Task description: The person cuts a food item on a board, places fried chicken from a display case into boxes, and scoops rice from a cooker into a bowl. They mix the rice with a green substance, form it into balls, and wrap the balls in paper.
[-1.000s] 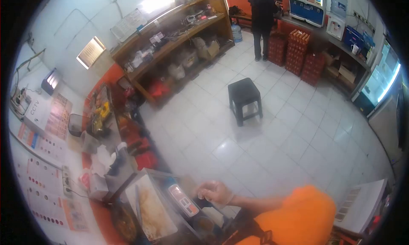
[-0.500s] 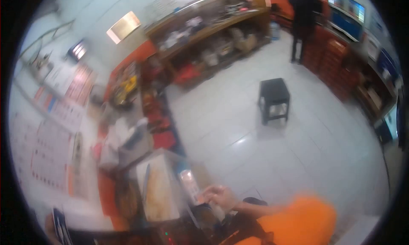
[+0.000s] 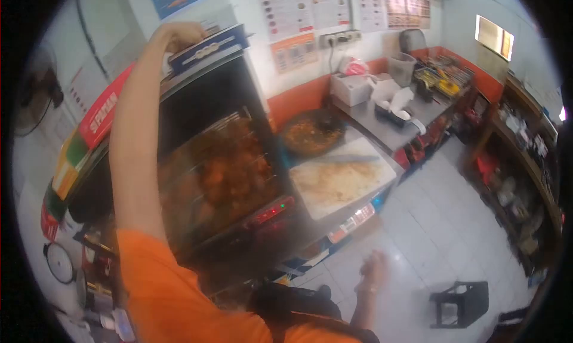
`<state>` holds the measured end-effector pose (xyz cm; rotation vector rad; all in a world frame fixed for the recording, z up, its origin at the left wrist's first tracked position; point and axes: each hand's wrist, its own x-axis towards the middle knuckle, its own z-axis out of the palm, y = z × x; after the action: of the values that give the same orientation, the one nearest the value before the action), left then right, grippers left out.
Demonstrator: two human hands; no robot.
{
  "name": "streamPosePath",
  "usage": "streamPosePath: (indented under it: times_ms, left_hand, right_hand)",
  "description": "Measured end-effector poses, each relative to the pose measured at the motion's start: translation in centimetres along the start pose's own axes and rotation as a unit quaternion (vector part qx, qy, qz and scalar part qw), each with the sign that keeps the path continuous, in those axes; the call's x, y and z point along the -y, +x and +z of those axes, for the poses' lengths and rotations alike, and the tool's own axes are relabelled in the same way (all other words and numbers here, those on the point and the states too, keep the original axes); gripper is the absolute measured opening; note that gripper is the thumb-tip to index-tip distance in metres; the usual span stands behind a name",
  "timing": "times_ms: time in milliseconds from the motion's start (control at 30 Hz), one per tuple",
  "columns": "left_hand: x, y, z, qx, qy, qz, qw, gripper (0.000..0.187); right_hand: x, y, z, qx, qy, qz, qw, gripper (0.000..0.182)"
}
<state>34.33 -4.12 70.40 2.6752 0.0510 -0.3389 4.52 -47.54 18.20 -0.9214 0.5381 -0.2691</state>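
Observation:
My left hand (image 3: 184,36) reaches up to the top of a glass food warmer cabinet (image 3: 262,134). Its fingers are curled behind a dark blue patterned panel (image 3: 209,51); what they grip is hidden. Browned pieces of food (image 3: 230,173) lie inside the warmer, behind its glass. Low on the right, my right hand (image 3: 373,272) hangs over the tiled floor, apart from any object. Motion blurs its fingers. Nearest to it is the counter with a stained white cutting board (image 3: 340,179), on which a knife (image 3: 349,158) lies.
A round pan of food (image 3: 313,132) sits behind the board. Farther along, a metal counter (image 3: 373,131) bears white boxes (image 3: 352,89) and a yellow item (image 3: 439,81). A black stool (image 3: 459,305) stands on the floor at lower right, with wooden shelves (image 3: 525,164) along the right.
My view has swung left, bringing the food warmer into the middle. My right hand has moved away from the counter edge by the board. My left hand remains by the blue panel.

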Motion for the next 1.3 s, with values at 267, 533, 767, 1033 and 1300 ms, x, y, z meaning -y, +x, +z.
streamPosePath:
  times_ms: [267, 533, 767, 1033, 1300]
  left_hand:
    - [1.1, -0.7, -1.8, -0.334, 0.191, 0.100, 0.918, 0.043]
    - [-1.4, -3.7, 0.3, -0.061, -0.128, -0.028, 0.989, 0.037]
    - [1.3, -2.6, -0.6, -0.011, -0.197, -0.024, 0.980, 0.052]
    - [0.9, -1.9, 0.5, -0.115, 0.077, 0.068, 0.988, 0.038]
    - [-0.3, -1.7, 0.7, -0.262, 0.289, 0.142, 0.910, 0.021]
  right_hand:
    - [-1.5, 0.3, -0.4, -0.025, -0.016, -0.004, 1.000, 0.022]
    - [-2.0, 3.7, -1.5, 0.015, -0.075, -0.024, 0.997, 0.021]
    - [5.7, 5.8, 14.3, 0.376, -0.294, -0.243, 0.845, 0.020]
    - [16.5, 6.3, 37.3, 0.434, -0.230, -0.596, 0.635, 0.032]
    - [21.0, 0.9, 52.0, 0.433, -0.343, -0.609, 0.569, 0.050]
